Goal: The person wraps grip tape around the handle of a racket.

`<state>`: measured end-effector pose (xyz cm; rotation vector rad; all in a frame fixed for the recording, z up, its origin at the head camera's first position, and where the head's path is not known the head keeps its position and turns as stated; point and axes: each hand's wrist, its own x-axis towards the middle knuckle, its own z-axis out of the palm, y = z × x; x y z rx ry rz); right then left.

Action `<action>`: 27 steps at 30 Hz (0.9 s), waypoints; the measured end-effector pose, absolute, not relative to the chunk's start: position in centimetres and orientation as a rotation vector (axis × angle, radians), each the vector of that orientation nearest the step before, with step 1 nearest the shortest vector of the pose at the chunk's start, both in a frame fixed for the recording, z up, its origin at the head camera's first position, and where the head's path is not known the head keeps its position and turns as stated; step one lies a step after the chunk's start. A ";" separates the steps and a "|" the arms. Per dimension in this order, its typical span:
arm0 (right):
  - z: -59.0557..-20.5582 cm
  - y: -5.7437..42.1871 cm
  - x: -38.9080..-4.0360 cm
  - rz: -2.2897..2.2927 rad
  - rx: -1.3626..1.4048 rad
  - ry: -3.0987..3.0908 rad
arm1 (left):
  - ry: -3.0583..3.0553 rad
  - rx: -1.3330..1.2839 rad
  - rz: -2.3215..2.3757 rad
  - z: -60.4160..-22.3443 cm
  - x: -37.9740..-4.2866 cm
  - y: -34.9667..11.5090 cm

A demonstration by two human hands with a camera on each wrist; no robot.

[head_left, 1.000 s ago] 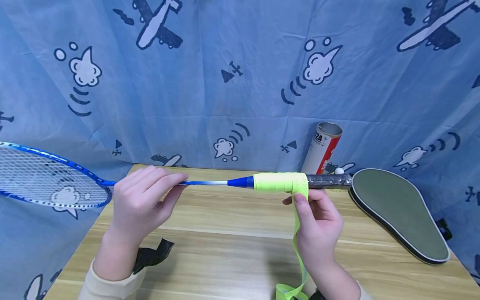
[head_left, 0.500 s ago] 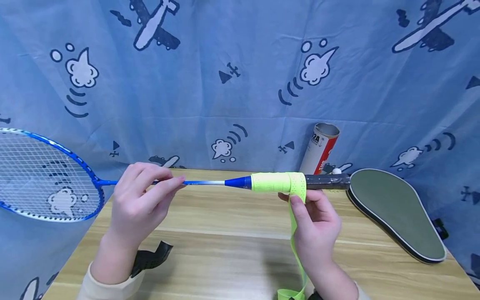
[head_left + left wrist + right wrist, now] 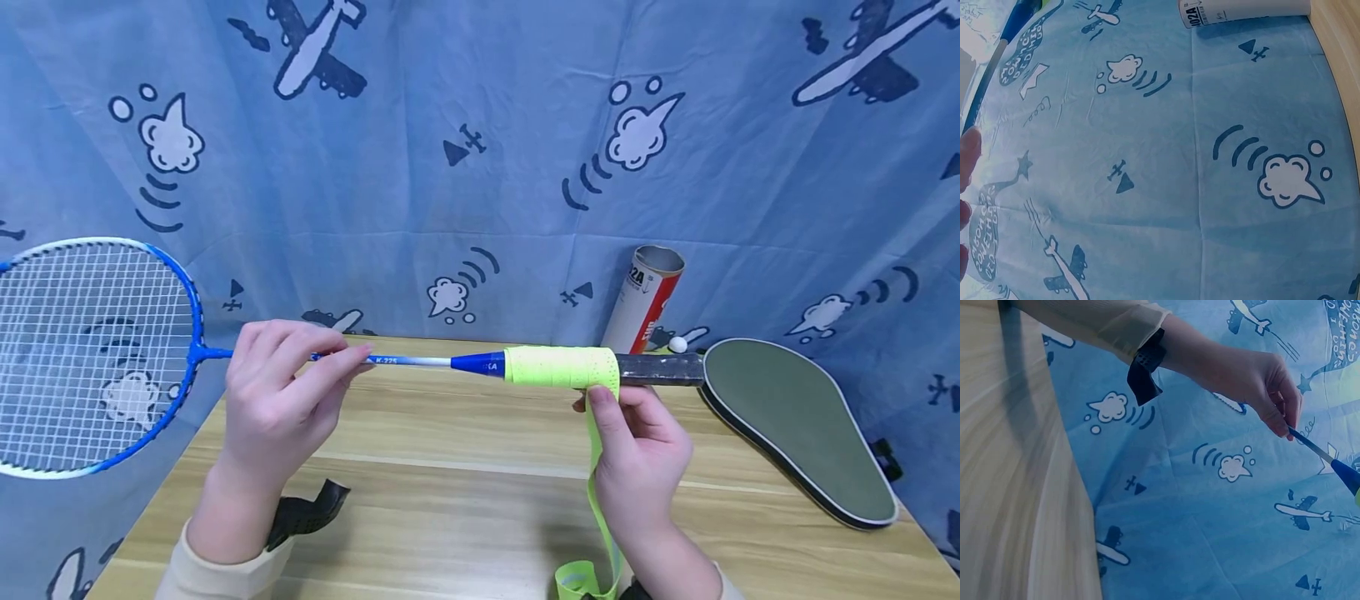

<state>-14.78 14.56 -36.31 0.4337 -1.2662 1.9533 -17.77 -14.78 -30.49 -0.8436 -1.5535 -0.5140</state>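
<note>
So, looking at a badminton racket [image 3: 423, 362] held roughly level above a wooden table [image 3: 450, 475], strung head off to the left, handle [image 3: 662, 369] pointing right. Left hand [image 3: 288, 392] pinching the thin shaft between thumb and fingertips, well left of the blue cone [image 3: 477, 364]. Right hand [image 3: 641, 454] just under the handle, pinching neon yellow grip tape [image 3: 558, 367] between thumb and fingers, right at the lower edge of the wrapped part. Wrapped snugly from the cone to about the right thumb, then dark uncovered handle further right. Loose tail hanging from that pinch, just left of the palm, down to a curl at the near edge. Can't tell about contact between the partly hidden right fingertips and the handle itself. On the far side, a white-and-red tube [image 3: 645, 296] near a small white ball [image 3: 677, 344], plus a green paddle-shaped case [image 3: 798, 429] to the right. Behind everything, a blue plane-print curtain [image 3: 480, 183].
</note>
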 end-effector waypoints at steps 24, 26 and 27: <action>-36.1 14.7 -14.5 1.985 0.401 -1.315 | -1.523 -0.861 -0.523 -30.5 -17.6 -14.6; -36.1 14.8 -14.4 1.984 0.410 -1.321 | -1.511 -0.856 -0.520 -30.4 -17.6 -14.5; -36.1 14.8 -14.4 1.985 0.418 -1.320 | -1.504 -0.854 -0.518 -30.4 -17.6 -14.4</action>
